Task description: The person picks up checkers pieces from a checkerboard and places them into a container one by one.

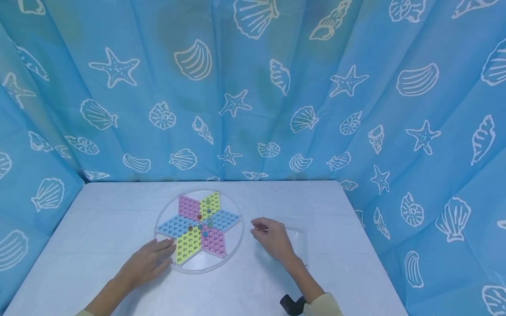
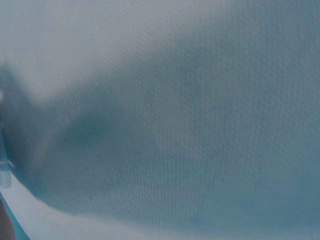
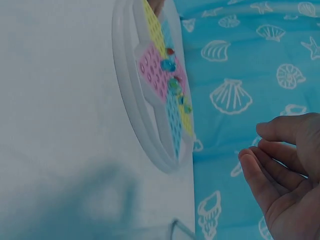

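A round Chinese checkers board (image 1: 197,271) with a pink, yellow and blue star lies on the table. Several glass marbles (image 1: 205,234) sit in its holes near the centre and in the far yellow point. Against the board's near-left rim rests my left hand (image 1: 144,264), fingers extended. My right hand (image 1: 274,239) hovers to the right of the board, above a clear plastic box (image 1: 299,245). In the right wrist view its thumb and fingers are loosely bent with a gap between them, and nothing shows in them. The left wrist view is mostly shadowed tablecloth.
A white cloth covers the table (image 1: 99,219). Blue curtains (image 1: 221,131) printed with shells and starfish stand behind it and at both sides. A black object (image 1: 291,304) shows at the right wrist, by the pale sleeve.
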The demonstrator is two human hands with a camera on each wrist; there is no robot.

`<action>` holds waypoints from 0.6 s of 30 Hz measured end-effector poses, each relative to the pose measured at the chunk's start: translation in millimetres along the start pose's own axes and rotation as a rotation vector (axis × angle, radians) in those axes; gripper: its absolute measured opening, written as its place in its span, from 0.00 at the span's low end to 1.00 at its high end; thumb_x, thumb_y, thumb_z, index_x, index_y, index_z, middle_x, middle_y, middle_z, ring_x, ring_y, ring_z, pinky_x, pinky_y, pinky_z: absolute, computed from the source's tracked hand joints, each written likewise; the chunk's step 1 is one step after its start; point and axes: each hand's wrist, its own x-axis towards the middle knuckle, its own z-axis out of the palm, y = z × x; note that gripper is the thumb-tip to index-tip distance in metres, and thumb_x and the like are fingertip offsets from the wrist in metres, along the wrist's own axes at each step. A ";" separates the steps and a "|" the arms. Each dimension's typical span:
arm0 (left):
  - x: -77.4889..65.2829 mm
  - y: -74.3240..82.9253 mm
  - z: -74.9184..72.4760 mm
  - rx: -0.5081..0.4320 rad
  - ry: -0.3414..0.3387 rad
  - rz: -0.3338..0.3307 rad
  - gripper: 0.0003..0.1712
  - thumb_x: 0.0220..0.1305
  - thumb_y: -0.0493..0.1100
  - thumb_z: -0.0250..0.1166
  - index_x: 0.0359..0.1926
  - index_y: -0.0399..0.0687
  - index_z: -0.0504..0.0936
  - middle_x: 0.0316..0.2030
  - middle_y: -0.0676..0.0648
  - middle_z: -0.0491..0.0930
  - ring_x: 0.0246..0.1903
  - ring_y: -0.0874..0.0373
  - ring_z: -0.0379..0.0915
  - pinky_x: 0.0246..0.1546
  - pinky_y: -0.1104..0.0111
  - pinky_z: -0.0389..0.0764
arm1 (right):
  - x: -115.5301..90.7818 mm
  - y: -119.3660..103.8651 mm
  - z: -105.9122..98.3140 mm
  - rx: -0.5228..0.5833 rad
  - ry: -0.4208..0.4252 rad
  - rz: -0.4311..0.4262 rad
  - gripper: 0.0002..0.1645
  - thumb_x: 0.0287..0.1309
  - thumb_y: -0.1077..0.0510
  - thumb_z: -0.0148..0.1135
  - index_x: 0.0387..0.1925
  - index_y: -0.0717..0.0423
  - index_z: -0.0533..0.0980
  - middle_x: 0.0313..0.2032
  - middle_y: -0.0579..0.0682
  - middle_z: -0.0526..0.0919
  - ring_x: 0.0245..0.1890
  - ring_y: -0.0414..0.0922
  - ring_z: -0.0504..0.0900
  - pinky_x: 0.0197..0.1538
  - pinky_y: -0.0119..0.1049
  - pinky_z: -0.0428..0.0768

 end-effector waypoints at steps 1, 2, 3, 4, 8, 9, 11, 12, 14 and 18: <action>0.0 0.0 0.4 -0.005 0.002 0.001 0.22 0.71 0.51 0.60 0.60 0.44 0.81 0.63 0.45 0.76 0.63 0.48 0.71 0.67 0.47 0.65 | -0.8 -1.6 3.6 0.000 -0.010 -0.006 0.13 0.62 0.61 0.65 0.48 0.60 0.83 0.42 0.53 0.87 0.42 0.45 0.86 0.45 0.33 0.86; 0.0 0.0 0.8 -0.010 0.005 0.003 0.23 0.71 0.51 0.60 0.60 0.44 0.81 0.63 0.45 0.76 0.63 0.48 0.71 0.67 0.47 0.65 | -1.6 -3.2 7.2 -0.002 -0.019 -0.012 0.13 0.63 0.61 0.65 0.48 0.61 0.83 0.42 0.54 0.87 0.43 0.45 0.86 0.45 0.33 0.86; 0.1 0.1 1.0 -0.018 0.010 0.007 0.22 0.71 0.50 0.60 0.60 0.44 0.81 0.63 0.45 0.76 0.63 0.47 0.71 0.67 0.46 0.65 | -2.2 -4.6 10.8 0.004 -0.030 -0.014 0.13 0.63 0.62 0.65 0.49 0.61 0.83 0.43 0.54 0.87 0.43 0.46 0.86 0.46 0.33 0.86; 0.1 0.1 1.1 -0.025 0.017 0.011 0.22 0.71 0.50 0.61 0.59 0.43 0.81 0.63 0.45 0.76 0.63 0.47 0.71 0.67 0.46 0.65 | -2.6 -6.0 14.4 0.003 -0.039 -0.016 0.13 0.63 0.62 0.65 0.49 0.61 0.83 0.43 0.54 0.87 0.43 0.45 0.86 0.46 0.33 0.85; 0.4 0.2 0.6 -0.033 0.030 0.020 0.22 0.71 0.49 0.61 0.59 0.43 0.81 0.63 0.44 0.76 0.63 0.47 0.71 0.67 0.46 0.65 | -2.6 -8.7 28.9 0.017 -0.080 -0.020 0.13 0.63 0.62 0.65 0.48 0.59 0.84 0.43 0.54 0.87 0.44 0.45 0.86 0.47 0.30 0.85; 0.5 0.2 0.5 -0.032 0.030 0.022 0.22 0.71 0.49 0.61 0.59 0.43 0.81 0.63 0.44 0.76 0.62 0.47 0.71 0.67 0.46 0.65 | -2.4 -8.9 32.6 0.023 -0.090 -0.023 0.13 0.63 0.62 0.65 0.48 0.59 0.84 0.43 0.54 0.87 0.44 0.45 0.86 0.47 0.30 0.84; 0.8 0.3 0.4 -0.026 0.029 0.023 0.22 0.71 0.49 0.61 0.59 0.43 0.81 0.63 0.44 0.76 0.62 0.47 0.71 0.67 0.46 0.65 | -1.9 -8.6 40.2 0.032 -0.107 -0.029 0.12 0.62 0.62 0.65 0.48 0.59 0.84 0.42 0.54 0.87 0.44 0.45 0.86 0.46 0.29 0.84; 0.9 0.5 0.1 -0.024 0.029 0.023 0.22 0.71 0.49 0.61 0.59 0.43 0.82 0.63 0.44 0.76 0.62 0.47 0.71 0.67 0.46 0.65 | -1.6 -8.5 44.2 0.039 -0.112 -0.032 0.12 0.62 0.63 0.66 0.47 0.59 0.84 0.42 0.54 0.87 0.44 0.45 0.86 0.46 0.28 0.84; 0.6 0.9 -0.7 -0.023 0.029 0.022 0.22 0.70 0.49 0.61 0.58 0.43 0.82 0.62 0.44 0.76 0.62 0.47 0.72 0.67 0.45 0.66 | -0.5 -8.7 52.3 0.058 -0.123 -0.035 0.11 0.62 0.63 0.66 0.46 0.59 0.84 0.42 0.54 0.88 0.43 0.45 0.86 0.45 0.28 0.84; -0.9 1.9 -1.6 -0.035 0.025 0.020 0.21 0.70 0.49 0.61 0.58 0.42 0.82 0.62 0.44 0.77 0.62 0.46 0.72 0.67 0.45 0.65 | 1.1 -8.7 68.5 0.078 -0.141 -0.019 0.11 0.62 0.63 0.66 0.45 0.60 0.85 0.42 0.52 0.88 0.43 0.43 0.86 0.45 0.27 0.84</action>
